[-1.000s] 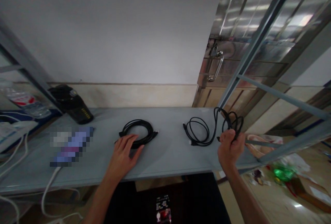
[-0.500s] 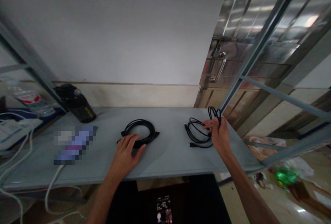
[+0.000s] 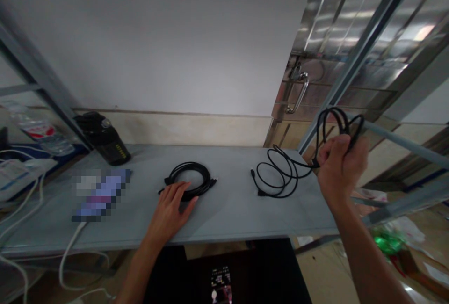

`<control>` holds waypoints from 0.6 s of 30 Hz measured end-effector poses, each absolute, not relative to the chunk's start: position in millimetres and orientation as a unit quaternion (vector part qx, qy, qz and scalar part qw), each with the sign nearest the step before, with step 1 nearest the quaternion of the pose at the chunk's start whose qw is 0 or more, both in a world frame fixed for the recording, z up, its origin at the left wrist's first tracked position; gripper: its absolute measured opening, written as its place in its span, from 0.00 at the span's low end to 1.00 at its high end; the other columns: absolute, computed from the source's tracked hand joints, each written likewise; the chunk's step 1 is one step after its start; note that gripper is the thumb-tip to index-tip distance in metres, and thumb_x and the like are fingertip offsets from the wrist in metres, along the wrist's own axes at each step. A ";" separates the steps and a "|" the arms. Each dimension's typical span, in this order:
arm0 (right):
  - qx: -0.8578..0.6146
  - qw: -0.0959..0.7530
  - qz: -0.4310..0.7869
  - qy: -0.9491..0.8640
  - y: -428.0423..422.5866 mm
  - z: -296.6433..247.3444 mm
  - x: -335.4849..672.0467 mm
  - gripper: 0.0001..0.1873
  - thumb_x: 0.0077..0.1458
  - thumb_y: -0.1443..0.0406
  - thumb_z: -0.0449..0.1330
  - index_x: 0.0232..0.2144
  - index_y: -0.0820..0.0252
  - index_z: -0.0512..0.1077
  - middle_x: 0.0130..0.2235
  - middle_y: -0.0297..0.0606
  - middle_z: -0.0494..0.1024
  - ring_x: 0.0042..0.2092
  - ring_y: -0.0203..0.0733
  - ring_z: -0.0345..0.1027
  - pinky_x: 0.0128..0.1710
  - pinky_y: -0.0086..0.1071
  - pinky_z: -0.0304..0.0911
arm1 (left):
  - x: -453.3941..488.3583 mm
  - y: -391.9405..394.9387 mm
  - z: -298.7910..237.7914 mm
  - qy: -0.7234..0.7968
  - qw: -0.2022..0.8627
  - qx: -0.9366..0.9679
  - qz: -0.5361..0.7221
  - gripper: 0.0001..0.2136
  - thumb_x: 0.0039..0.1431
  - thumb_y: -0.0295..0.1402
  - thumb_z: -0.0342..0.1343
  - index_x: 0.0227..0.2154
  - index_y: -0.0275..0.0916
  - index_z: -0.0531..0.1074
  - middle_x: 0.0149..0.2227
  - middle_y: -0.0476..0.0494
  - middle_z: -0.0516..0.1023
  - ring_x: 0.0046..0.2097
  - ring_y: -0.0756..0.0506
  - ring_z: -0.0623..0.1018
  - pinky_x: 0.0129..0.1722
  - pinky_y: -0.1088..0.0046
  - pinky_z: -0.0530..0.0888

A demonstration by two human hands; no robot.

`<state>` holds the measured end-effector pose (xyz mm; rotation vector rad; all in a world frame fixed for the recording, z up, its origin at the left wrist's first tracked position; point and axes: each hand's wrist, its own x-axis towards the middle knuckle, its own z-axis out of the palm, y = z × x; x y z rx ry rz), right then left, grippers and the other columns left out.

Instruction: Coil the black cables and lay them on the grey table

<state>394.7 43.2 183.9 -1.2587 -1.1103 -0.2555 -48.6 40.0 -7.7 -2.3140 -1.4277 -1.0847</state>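
A coiled black cable [image 3: 201, 171] lies on the grey tabletop [image 3: 231, 220], left of its middle. My left hand [image 3: 171, 208] rests at that coil's near side, fingers stretched out and thumb apart. Off the table's right end, my right hand [image 3: 342, 163] is raised and closed around part of a second black cable [image 3: 338, 112], whose loops stick up above the fist. From there the cable runs down to loose loops on the right of the tabletop, where two plug ends show.
At the back left a black bottle [image 3: 105, 140] leans near the frame post. A blurred-out phone-like object [image 3: 103, 196] with a white cord lies before it. A clear plastic bottle [image 3: 42, 131] is farther left. Metal bed-frame posts [image 3: 365, 47] rise at the right.
My right hand has moved right and up, lifting its cable loops off the table and spreading the loops left behind. My left hand stays at the coil.
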 end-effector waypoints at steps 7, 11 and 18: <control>-0.576 0.552 0.005 -0.603 57.0 160.4 400.2 0.29 0.79 0.36 0.49 0.39 0.50 0.65 0.28 0.31 0.78 0.25 0.41 0.69 0.31 0.37 0.66 | -49.6 42.8 -9.3 -0.481 0.118 -0.786 -0.370 0.22 0.81 0.47 0.59 0.69 0.45 0.70 0.60 0.33 0.82 0.60 0.29 0.82 0.62 0.43 0.80; -0.565 0.562 0.073 -0.599 64.3 147.8 400.8 0.31 0.76 0.32 0.50 0.43 0.50 0.68 0.37 0.44 0.88 0.33 0.50 0.83 0.30 0.41 0.76 | -48.9 42.6 -8.9 -0.485 0.114 -0.784 -0.370 0.21 0.80 0.48 0.59 0.68 0.44 0.72 0.60 0.33 0.83 0.60 0.28 0.83 0.61 0.42 0.80; -0.516 0.624 0.056 -0.584 64.6 174.7 403.5 0.28 0.78 0.35 0.50 0.45 0.51 0.64 0.47 0.48 0.90 0.38 0.48 0.88 0.30 0.36 0.79 | -49.8 42.2 -9.9 -0.485 0.117 -0.785 -0.366 0.21 0.81 0.47 0.58 0.68 0.44 0.70 0.60 0.33 0.82 0.60 0.29 0.83 0.62 0.42 0.81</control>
